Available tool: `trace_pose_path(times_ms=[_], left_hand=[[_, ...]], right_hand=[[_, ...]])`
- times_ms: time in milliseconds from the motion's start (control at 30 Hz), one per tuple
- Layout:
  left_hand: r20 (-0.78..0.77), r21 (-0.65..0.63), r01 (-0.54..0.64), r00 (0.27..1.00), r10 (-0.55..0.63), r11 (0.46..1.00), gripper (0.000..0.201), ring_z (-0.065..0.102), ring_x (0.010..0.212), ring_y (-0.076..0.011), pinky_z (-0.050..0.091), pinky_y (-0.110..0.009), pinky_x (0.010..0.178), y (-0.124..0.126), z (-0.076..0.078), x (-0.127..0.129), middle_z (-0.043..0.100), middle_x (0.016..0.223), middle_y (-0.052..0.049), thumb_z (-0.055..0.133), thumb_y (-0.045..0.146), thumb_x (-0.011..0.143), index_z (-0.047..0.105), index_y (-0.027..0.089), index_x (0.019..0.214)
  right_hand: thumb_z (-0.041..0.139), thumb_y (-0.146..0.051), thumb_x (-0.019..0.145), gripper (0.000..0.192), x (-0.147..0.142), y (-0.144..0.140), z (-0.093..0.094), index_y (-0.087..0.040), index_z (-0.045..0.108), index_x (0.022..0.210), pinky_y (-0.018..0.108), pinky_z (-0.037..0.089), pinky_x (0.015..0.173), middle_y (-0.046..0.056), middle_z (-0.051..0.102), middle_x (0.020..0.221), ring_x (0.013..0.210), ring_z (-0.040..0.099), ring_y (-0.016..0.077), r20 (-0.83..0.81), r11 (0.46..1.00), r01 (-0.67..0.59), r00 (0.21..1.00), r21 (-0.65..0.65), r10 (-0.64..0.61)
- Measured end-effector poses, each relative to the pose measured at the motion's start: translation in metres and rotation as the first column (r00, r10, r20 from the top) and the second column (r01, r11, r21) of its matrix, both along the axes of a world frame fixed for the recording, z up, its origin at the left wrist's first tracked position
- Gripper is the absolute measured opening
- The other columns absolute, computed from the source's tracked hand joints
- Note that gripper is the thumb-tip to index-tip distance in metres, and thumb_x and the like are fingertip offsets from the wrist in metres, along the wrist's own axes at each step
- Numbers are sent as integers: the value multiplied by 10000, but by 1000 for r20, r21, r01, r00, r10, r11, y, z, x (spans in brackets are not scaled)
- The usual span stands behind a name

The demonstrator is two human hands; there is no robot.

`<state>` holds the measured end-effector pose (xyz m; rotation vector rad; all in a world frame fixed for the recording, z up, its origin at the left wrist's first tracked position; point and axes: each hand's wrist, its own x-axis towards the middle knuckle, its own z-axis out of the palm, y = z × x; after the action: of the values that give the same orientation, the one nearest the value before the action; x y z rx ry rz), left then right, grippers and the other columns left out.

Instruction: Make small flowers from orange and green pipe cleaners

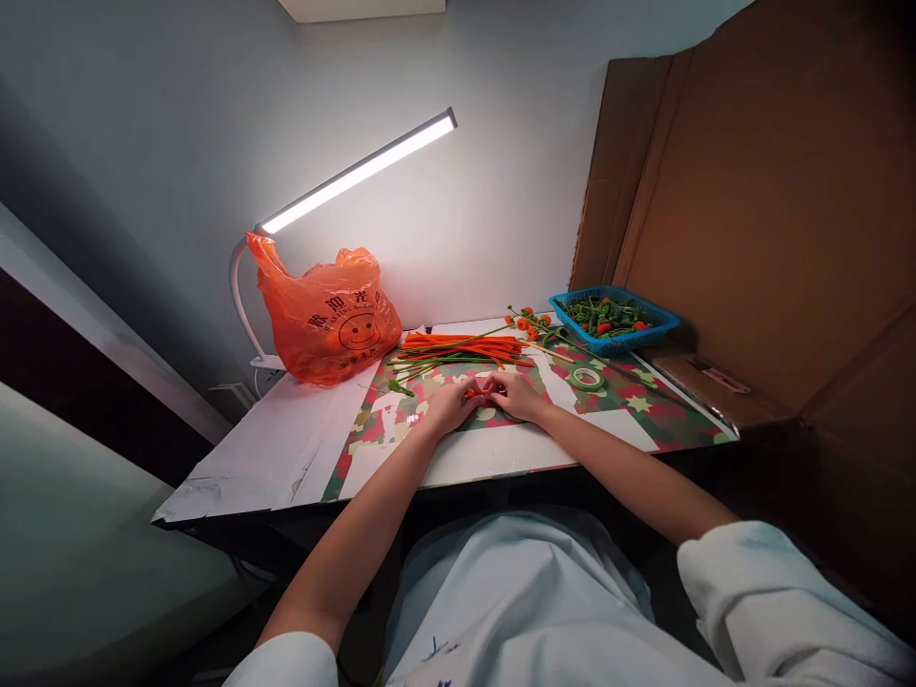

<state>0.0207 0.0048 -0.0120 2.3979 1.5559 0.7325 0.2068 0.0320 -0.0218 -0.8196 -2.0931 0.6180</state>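
My left hand (452,405) and my right hand (516,395) meet over the front middle of the table, fingers pinched together. Between their fingertips shows a small orange piece (484,390), which looks like a bent pipe cleaner; the fingers cover most of it. Just beyond lies a bundle of orange pipe cleaners (465,345), with green stems (429,364) beside it. A small green leafy piece (401,386) rests to the left of my left hand. Right of my right hand is a roll of green tape (587,379).
Orange flowers on stems (530,322) lie at the back. A blue basket (648,338) of green and orange pieces stands back right, against a cardboard wall (759,210). An orange plastic bag (325,320) and a lit lamp (364,170) are at the left. A cutter (722,376) lies far right.
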Motion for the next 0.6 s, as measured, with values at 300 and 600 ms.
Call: trace_pose_path(times_ms=[300, 600], left_hand=[[-3, 52, -8, 1000, 8, 999, 135, 538, 638, -163, 321, -243, 567, -6, 4, 2, 628, 726, -8, 526, 352, 848, 572, 226, 851], [-3, 53, -14, 1000, 14, 999, 133, 522, 614, -154, 314, -238, 552, -9, 6, 4, 624, 717, -10, 542, 336, 813, 591, 221, 861]], right_hand=[[552, -86, 748, 109, -2, -2, 2, -171, 611, 782, 234, 410, 586, 3, 629, 683, 619, 554, 125, 4, 1000, 11, 1000, -11, -11], [546, -70, 752, 122, -2, -3, 3, -169, 618, 759, 242, 416, 608, 9, 631, 694, 639, 551, 128, 28, 1000, 11, 1000, -10, -11]])
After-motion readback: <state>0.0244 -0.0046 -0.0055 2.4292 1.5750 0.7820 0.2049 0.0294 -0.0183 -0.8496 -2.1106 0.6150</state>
